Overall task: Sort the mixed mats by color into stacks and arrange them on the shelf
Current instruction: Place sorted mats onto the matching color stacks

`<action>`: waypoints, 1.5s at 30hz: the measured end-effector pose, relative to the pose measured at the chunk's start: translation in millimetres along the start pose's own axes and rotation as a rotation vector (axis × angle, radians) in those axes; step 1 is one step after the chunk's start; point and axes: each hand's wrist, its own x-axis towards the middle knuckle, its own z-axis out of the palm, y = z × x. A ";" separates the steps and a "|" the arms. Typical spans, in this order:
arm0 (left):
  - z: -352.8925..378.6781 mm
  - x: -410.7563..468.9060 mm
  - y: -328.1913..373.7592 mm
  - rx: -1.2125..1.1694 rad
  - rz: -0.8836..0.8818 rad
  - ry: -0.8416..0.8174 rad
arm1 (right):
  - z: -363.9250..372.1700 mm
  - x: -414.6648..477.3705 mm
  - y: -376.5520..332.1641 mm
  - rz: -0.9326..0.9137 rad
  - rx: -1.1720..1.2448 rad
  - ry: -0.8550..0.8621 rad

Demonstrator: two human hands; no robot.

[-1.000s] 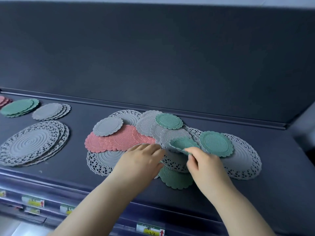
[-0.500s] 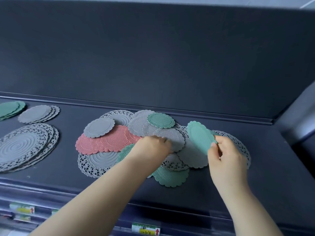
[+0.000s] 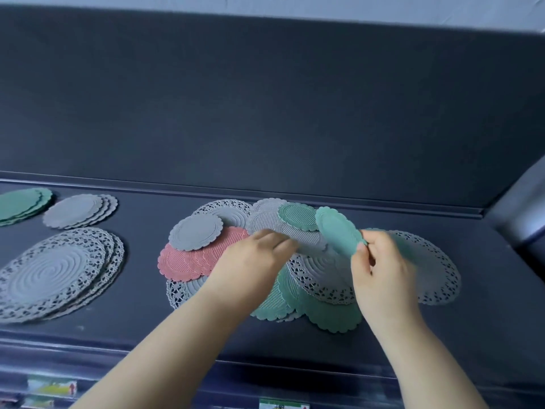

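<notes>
Item: small green mat, scalloped, tilted, raised above the mixed pile, pinched at its lower edge by right hand. Behind that hand, a green patch, too smeared to identify. Resting flat on the pile's grey mats: left hand, fingers straight, gripping nothing. Partly covered by it: pink mats and front green mats. Further left on the shelf: green stack, cut off by the frame edge; grey scalloped stack; grey lace stack, also cropped. Below, price labels, illegible.
</notes>
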 end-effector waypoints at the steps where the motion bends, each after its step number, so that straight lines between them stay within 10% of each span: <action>1: -8.6 -7.3 -8.4 -0.033 -0.031 0.045 | 5.4 -2.2 -7.9 0.002 -0.006 0.003; 13: -106.4 -147.1 -169.9 -0.139 -0.430 0.312 | 139.9 -51.2 -183.6 -0.033 0.108 -0.098; 23: -140.2 -181.0 -281.0 0.023 -0.417 0.272 | 201.6 -89.0 -246.1 -0.078 0.033 -0.074; 32: -91.9 -125.6 -323.4 0.123 -0.600 -0.293 | 212.8 -71.9 -245.3 -0.098 0.068 -0.106; 45: -111.1 -159.4 -336.0 0.163 -0.338 -0.332 | 255.5 -38.5 -272.7 -0.139 0.154 -0.169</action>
